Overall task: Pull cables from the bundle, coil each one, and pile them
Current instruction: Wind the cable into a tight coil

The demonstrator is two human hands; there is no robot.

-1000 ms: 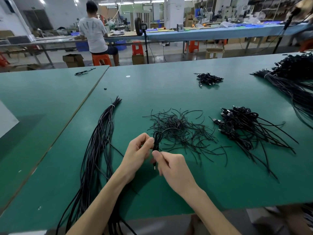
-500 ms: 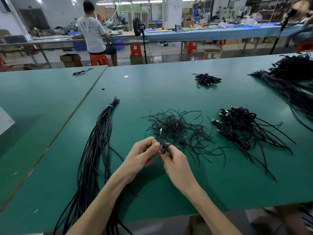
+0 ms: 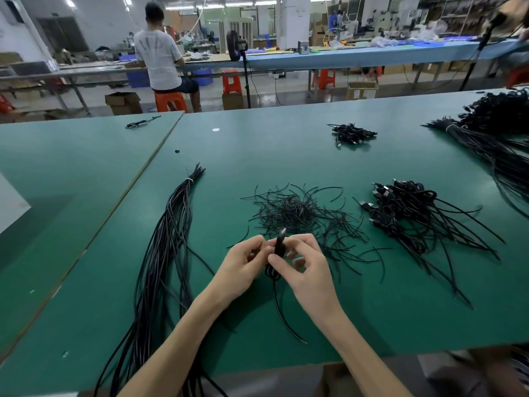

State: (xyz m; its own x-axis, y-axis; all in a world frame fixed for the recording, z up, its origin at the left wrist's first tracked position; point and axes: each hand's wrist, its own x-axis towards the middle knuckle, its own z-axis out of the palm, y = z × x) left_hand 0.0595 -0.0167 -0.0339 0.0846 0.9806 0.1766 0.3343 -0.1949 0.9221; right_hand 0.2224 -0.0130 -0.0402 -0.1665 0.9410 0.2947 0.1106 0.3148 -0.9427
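Note:
A small coiled black cable (image 3: 278, 250) is held upright between both hands above the green table (image 3: 286, 156). My left hand (image 3: 243, 265) pinches it from the left and my right hand (image 3: 306, 267) pinches it from the right. Its loose tail (image 3: 282, 313) trails toward me on the table. The long cable bundle (image 3: 163, 253), tied near its far end, lies to the left. A pile of coiled cables (image 3: 406, 216) lies to the right. A heap of thin black ties (image 3: 297, 213) sits just beyond my hands.
A smaller cable pile (image 3: 350, 133) lies farther back. More cable bundles (image 3: 498, 138) cover the far right of the table. A single cable (image 3: 141, 123) rests on the left table. A person (image 3: 160, 55) sits at a bench beyond.
My hands have drawn slightly toward me with the cable. The coil now stands between my fingertips with its plug end up, and its tail lies out on the table.

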